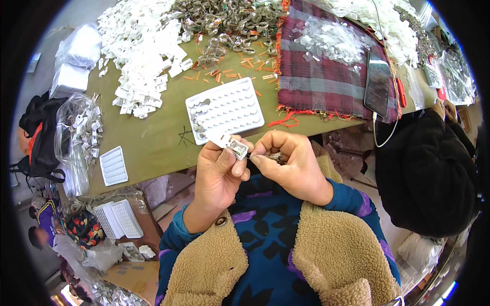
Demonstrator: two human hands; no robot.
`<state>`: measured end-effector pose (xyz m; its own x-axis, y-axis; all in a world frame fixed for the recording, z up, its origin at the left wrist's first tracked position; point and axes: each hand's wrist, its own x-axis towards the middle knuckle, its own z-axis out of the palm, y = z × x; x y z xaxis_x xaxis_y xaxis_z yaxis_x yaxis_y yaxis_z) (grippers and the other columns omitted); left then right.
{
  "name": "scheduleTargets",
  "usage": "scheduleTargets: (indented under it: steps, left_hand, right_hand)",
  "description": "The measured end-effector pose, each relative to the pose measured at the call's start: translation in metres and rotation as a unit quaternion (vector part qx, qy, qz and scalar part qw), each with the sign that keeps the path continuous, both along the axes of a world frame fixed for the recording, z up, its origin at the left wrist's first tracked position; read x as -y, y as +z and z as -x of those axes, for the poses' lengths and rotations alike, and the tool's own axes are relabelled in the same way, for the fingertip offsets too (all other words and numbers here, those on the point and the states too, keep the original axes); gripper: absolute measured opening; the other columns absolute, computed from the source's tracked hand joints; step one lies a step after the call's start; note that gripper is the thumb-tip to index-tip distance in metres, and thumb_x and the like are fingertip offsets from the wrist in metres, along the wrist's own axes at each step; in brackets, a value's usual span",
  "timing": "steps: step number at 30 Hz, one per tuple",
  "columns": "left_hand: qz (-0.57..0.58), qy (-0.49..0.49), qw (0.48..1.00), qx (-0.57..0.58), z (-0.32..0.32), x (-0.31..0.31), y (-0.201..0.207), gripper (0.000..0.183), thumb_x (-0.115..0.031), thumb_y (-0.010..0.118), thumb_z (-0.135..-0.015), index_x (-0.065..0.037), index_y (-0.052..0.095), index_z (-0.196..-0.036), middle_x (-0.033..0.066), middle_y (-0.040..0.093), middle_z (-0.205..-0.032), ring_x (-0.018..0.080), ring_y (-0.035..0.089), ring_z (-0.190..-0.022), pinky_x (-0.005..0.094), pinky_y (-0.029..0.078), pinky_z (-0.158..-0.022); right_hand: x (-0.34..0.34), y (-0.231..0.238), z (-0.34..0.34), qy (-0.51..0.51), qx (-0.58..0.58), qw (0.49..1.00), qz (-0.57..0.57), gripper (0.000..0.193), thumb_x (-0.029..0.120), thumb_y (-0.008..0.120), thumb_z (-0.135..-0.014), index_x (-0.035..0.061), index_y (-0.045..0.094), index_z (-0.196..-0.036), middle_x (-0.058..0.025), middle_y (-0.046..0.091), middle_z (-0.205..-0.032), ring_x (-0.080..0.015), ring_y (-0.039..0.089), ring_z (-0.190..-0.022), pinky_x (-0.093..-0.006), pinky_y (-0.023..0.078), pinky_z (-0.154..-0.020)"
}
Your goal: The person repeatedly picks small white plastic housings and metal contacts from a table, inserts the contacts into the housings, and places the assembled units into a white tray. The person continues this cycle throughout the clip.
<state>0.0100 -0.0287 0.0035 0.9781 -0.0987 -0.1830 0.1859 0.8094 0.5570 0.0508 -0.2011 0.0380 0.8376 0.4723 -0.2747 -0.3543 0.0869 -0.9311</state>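
Observation:
Held up near the table's front edge, a small white plastic housing (pixel 240 148) with a shiny metallic part inside sits between the thumb and fingers of my left hand (pixel 213 171). My right hand (pixel 296 166) is closed in a pinch at the housing's right end, where a thin wire-like piece shows between the fingertips. Several small brownish metal pieces (pixel 277 157) stick out from under its curled fingers. Just beyond both hands lies a white tray (pixel 245 94) with rows of round pockets. Small round silvery pieces (pixel 198 118) fill pockets along its left side.
White plastic parts (pixel 140 56) are heaped at the back left, beside tangled metal parts (pixel 219 25) and scattered orange strips (pixel 219 76). A plaid cloth (pixel 316 86) carries clear pieces (pixel 334 41) and a phone (pixel 376 84) on a cable. A person in black (pixel 429 168) sits at the right.

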Motion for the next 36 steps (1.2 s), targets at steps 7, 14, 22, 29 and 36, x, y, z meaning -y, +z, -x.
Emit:
scheduleTargets:
  steps: [7, 14, 22, 29, 36]
  left_hand:
    - [0.009, -0.005, 1.0, 0.012, 0.001, 0.002, -0.001, 0.032, -0.02, 0.068, -0.095, 0.0, 0.058, -0.118, 0.0159, 0.067, -0.107, 0.0119, 0.062, -0.067, 0.0269, 0.054, -0.054]
    - [0.027, -0.011, 0.999, 0.029, 0.004, 0.002, 0.001, 0.03, -0.02, 0.065, -0.097, -0.001, 0.058, -0.119, 0.0177, 0.067, -0.107, 0.0138, 0.064, -0.068, 0.0273, 0.054, -0.053]
    - [-0.006, -0.038, 0.999, 0.027, 0.003, -0.006, 0.0, 0.035, -0.019, 0.063, -0.098, 0.003, 0.058, -0.125, 0.0221, 0.07, -0.106, 0.0241, 0.072, -0.084, 0.0343, 0.063, -0.071]
    - [-0.183, 0.012, 0.982, 0.045, 0.008, -0.01, -0.002, 0.027, -0.004, 0.069, -0.092, 0.007, 0.065, -0.116, 0.0168, 0.072, -0.1, 0.0208, 0.072, -0.083, 0.0327, 0.062, -0.073]
    - [-0.225, -0.047, 0.973, -0.018, 0.017, -0.026, -0.004, 0.025, 0.001, 0.069, -0.09, 0.008, 0.066, -0.114, 0.0156, 0.072, -0.098, 0.019, 0.072, -0.081, 0.0307, 0.062, -0.074]
  right_hand:
    - [0.0, -0.001, 0.012, -0.021, 0.122, 0.992, 0.015, 0.008, 0.005, 0.068, -0.089, -0.0014, 0.063, -0.092, 0.0034, 0.06, -0.078, 0.0003, 0.048, -0.068, -0.0187, 0.039, -0.057]
    - [0.002, -0.007, 0.008, -0.006, -0.009, 1.0, -0.015, 0.01, 0.008, 0.065, -0.09, -0.0021, 0.062, -0.09, -0.0005, 0.061, -0.073, -0.0047, 0.055, -0.061, -0.021, 0.043, -0.053]
    - [-0.005, -0.019, -0.002, -0.103, 0.335, 0.936, 0.04, 0.012, 0.005, 0.065, -0.086, -0.0027, 0.063, -0.095, -0.0103, 0.066, -0.086, -0.0184, 0.065, -0.076, -0.0298, 0.051, -0.07]
    - [-0.006, -0.007, -0.005, -0.026, 0.336, 0.937, 0.093, 0.015, -0.005, 0.069, -0.079, -0.0001, 0.063, -0.092, -0.0108, 0.063, -0.085, -0.0238, 0.065, -0.078, -0.0337, 0.052, -0.072]
    - [-0.024, -0.003, -0.008, 0.058, 0.428, 0.876, 0.214, 0.019, -0.004, 0.073, -0.075, 0.002, 0.059, -0.087, -0.0103, 0.06, -0.075, -0.0265, 0.063, -0.066, -0.034, 0.049, -0.059]
